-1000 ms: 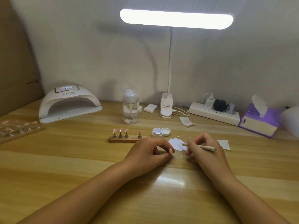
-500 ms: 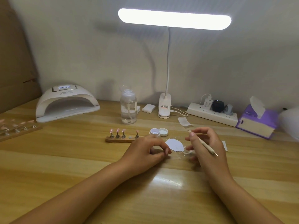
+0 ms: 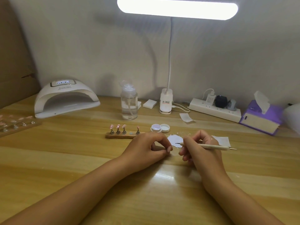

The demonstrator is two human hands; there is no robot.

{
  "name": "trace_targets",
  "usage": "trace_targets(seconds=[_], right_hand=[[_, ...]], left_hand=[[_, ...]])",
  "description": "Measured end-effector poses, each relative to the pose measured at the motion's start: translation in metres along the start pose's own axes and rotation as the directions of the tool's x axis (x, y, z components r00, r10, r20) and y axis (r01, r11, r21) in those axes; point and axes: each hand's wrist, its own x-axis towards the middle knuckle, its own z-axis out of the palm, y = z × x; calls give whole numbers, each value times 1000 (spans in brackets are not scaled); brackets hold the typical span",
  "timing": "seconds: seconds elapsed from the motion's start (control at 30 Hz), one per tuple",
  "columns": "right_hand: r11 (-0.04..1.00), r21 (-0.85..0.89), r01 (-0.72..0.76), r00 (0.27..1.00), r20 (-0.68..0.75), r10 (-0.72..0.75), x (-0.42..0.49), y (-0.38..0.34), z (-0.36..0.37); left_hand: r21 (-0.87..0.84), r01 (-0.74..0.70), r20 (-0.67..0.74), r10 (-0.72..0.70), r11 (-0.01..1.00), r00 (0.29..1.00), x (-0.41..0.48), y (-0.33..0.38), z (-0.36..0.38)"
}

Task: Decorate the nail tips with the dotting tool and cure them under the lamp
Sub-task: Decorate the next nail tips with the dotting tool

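Two bare forearms reach in from 7 and 5 o'clock. Left hand [image 3: 146,148] curled, forefinger meeting thumb; any hold is hidden. Right hand [image 3: 201,151] pinches a tool [image 3: 211,146] lying 9 to 3 o'clock.

On the table [image 3: 81,159] the left hand [image 3: 146,150] and right hand [image 3: 203,151] rest side by side, with a paper scrap [image 3: 174,139] between them. The dotting tool [image 3: 209,146] lies across the right hand. From the scrap, the nail tip stand [image 3: 123,133] lies at nine o'clock and the open jar [image 3: 156,128] at eleven. Farther back, the curing lamp [image 3: 65,98] and pump bottle [image 3: 129,104] are at ten, the desk lamp base [image 3: 165,103] at twelve, the power strip [image 3: 214,111] at two, and the tissue box [image 3: 261,117] just right of it.
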Motion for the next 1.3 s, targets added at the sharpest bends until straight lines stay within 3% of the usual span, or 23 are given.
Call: trace_targets(seconds=[0.6,1.3], right_hand=[[998,-58,-9,992,128,17,0,0,3],[999,-49,-3,993,114,8,-2,-2,3]], left_hand=[[2,-12,-22,12,1000,1000,0,0,0],[2,-26,-23,26,1000,999,0,-1,0]])
